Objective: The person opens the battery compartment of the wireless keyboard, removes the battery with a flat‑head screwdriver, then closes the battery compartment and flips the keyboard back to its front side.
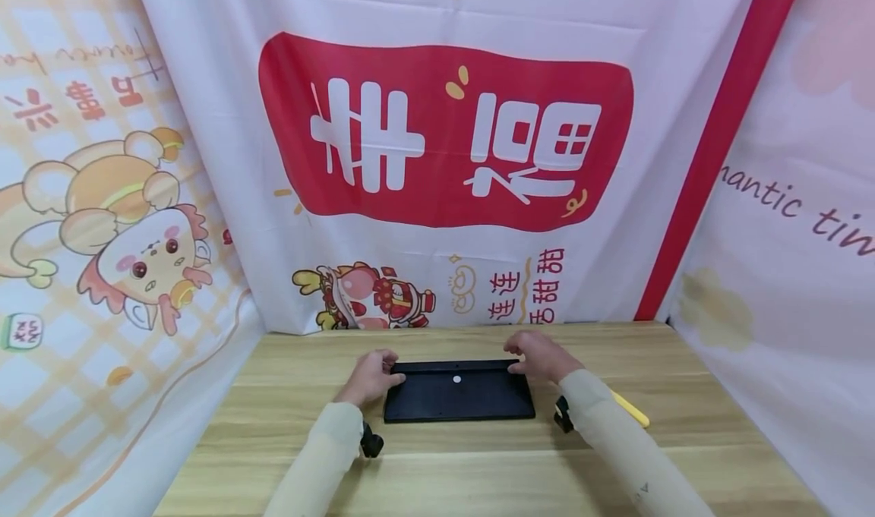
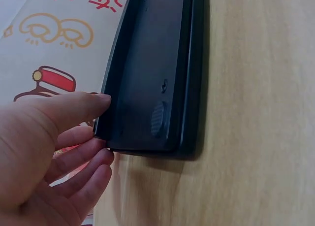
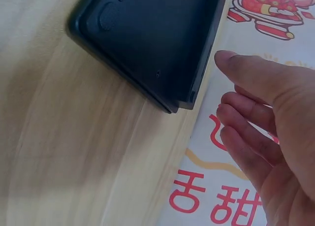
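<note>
A black keyboard [image 1: 437, 401] lies underside up on the table, a small white round sticker near its raised far edge. Rubber feet and screw holes show in both wrist views. My left hand [image 1: 369, 379] holds its far left corner, the thumb on the raised ridge and the fingers behind the edge. Beside the far right corner is my right hand [image 1: 542, 356]. The right wrist view shows that hand's thumb and loosely bent fingers apart from the keyboard [image 3: 152, 39], with nothing between them.
A yellow stick-like object [image 1: 632, 409] lies on the wooden table [image 1: 465, 475], partly hidden by the right forearm. A printed cloth [image 1: 444, 274] hangs right behind the table's far edge, with more cloth on both sides. A black wrist device [image 1: 371, 442] sits under the left cuff.
</note>
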`<action>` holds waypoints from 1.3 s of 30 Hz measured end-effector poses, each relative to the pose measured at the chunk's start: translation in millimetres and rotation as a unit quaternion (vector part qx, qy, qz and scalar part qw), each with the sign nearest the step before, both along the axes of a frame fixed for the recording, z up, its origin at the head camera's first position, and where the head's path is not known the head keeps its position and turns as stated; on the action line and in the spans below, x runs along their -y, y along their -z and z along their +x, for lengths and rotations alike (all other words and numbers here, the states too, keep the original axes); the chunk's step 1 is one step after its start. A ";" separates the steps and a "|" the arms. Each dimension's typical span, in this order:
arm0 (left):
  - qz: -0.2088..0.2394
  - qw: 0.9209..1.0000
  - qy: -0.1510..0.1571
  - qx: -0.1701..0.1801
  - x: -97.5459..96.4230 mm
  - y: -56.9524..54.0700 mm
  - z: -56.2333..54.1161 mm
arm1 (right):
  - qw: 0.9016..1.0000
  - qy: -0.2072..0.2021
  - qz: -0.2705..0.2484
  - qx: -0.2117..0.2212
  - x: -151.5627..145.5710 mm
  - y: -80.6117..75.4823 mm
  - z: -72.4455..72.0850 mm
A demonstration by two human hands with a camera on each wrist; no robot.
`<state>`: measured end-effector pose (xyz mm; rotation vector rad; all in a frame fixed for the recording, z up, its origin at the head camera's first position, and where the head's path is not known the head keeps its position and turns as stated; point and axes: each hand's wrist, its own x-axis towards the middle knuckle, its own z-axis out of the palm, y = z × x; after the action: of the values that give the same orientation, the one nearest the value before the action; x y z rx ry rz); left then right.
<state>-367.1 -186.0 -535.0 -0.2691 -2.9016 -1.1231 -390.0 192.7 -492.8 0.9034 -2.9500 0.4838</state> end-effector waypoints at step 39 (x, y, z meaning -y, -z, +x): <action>0.014 1.000 -0.019 0.000 1.6 13.4 -9.9 | 0.985 0.064 0.064 0.148 35.6 -7.7 -33.7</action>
<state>-377.0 -187.6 -548.5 -0.2135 -2.8745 -1.1575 -423.6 157.1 -485.1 0.6993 -3.3159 0.4644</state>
